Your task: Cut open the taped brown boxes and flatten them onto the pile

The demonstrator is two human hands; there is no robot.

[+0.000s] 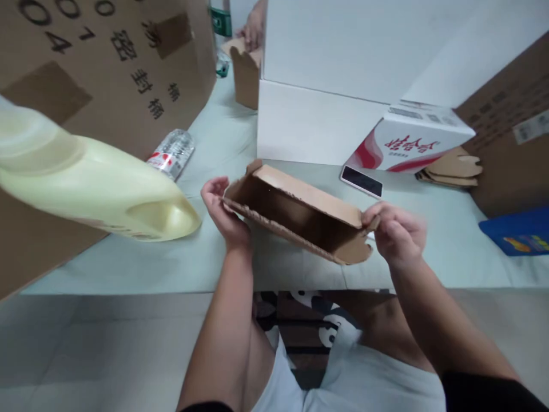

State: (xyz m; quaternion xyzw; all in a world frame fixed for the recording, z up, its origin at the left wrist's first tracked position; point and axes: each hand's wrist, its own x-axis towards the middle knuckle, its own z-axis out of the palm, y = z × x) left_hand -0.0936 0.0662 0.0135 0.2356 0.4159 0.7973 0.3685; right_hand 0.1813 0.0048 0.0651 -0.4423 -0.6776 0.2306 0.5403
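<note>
A brown cardboard box [300,237], partly folded into shape, is held tilted above the pale green tabletop. Its open side faces up toward me, and its inside looks dark with nothing visible in it. My left hand [225,214] grips the box's left end, with the fingers curled round behind that edge. At the opposite end, my right hand [397,232] pinches a small flap near the upper right corner; this hand is slightly blurred.
A yellow bottle [128,189] looms close at left, before a large carton [107,74] and a water bottle [174,153]. Beyond are white boxes [321,123], a phone [362,181], a red-white box [414,137], flat cardboard [452,167] and a blue pack [517,232]. Another person's hand [254,26] touches cardboard.
</note>
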